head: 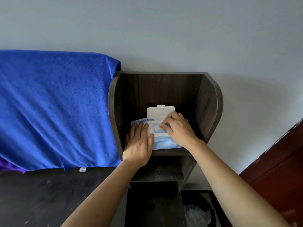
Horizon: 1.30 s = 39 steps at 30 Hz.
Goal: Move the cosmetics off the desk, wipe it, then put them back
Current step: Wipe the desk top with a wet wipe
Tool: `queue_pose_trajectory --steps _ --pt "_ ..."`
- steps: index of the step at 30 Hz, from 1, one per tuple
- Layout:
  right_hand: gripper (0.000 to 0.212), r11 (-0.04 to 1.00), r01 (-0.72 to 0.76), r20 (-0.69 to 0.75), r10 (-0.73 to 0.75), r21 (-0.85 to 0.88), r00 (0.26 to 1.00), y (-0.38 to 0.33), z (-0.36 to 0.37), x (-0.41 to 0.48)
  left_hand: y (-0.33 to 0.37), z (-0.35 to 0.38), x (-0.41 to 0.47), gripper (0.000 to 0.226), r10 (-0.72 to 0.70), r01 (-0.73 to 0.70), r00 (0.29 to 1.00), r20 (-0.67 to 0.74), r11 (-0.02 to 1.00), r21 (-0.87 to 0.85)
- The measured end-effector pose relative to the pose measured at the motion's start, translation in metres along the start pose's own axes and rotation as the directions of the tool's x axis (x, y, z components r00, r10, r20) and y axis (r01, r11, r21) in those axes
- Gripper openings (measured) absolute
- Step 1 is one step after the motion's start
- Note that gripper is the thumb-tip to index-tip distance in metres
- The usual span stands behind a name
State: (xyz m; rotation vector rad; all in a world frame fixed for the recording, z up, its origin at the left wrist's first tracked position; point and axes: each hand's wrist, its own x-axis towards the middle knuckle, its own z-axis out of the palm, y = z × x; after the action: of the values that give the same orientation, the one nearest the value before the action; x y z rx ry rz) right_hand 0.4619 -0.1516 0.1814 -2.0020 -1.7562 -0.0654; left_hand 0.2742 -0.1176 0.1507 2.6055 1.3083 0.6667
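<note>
Fingers (165,126) of the right hand (178,130) are curled at the opening of the wipes pack (164,144); whether a wipe is pinched cannot be told. On the shelf (209,99), the pack's 9 o'clock end is pressed by the flat left hand (139,145); soft and light, it is best pinned there.

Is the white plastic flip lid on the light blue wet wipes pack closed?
No, the white plastic flip lid stands swung up above the light blue wet wipes pack, with the right hand at the uncovered opening.
</note>
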Motion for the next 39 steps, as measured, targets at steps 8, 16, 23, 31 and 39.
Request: queue_pose_trajectory --steps 8,16,23,31,39 --pt "0.021 0.981 0.029 -0.044 -0.021 0.191 0.999 -0.001 -0.003 -0.031 0.000 0.001 0.001 0.068 -0.007 0.007 1.000 0.001 1.000 0.004" --pt "0.027 0.970 0.017 -0.060 -0.003 0.243 0.998 -0.001 -0.002 -0.035 -0.001 0.003 0.001 0.066 -0.003 0.003 1.000 -0.004 1.000 0.006" --pt "0.018 0.954 -0.008 -0.117 0.045 0.301 0.992 -0.009 0.007 -0.048 -0.002 0.005 0.003 0.067 0.003 -0.003 1.000 0.002 1.000 0.008" --pt "0.015 0.835 -0.070 -0.192 0.206 0.546 0.959 -0.024 -0.020 -0.046 -0.004 0.006 0.004 0.072 -0.008 0.007 1.000 0.010 1.000 0.023" --pt "0.017 0.832 -0.018 -0.290 0.214 0.555 0.933 -0.035 -0.050 -0.041 -0.002 0.006 0.003 0.065 -0.015 0.014 1.000 0.018 1.000 0.027"
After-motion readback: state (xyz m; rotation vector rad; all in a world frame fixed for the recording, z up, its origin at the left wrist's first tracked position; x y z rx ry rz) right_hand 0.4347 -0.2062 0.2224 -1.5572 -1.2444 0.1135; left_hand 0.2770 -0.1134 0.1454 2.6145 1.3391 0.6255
